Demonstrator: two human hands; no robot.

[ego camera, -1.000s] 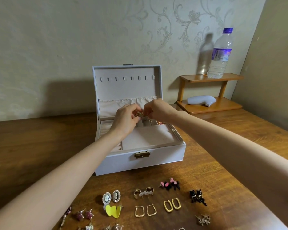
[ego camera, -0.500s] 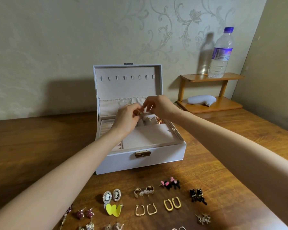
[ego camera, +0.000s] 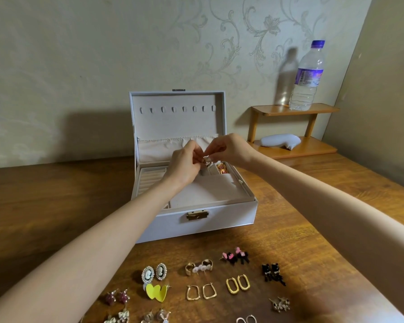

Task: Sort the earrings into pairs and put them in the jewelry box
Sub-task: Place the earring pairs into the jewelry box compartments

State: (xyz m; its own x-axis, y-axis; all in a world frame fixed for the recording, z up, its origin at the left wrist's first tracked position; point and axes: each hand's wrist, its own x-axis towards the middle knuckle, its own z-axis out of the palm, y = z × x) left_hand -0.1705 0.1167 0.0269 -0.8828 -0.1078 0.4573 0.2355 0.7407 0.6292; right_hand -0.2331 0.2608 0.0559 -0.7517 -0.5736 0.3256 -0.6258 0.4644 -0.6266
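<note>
Brown wooden counter holds many sorted earring pairs unstored; one round gold pair lies in the open white jewelry box, where left hand and right hand pinch a small earring

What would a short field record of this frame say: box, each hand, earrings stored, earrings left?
jewelry box: open, lid upright
left hand: pinches small earring over the back compartments
right hand: pinches the same earring
stored: red-gold earrings, back right compartment
waiting: earring pairs on table in front of box
</note>
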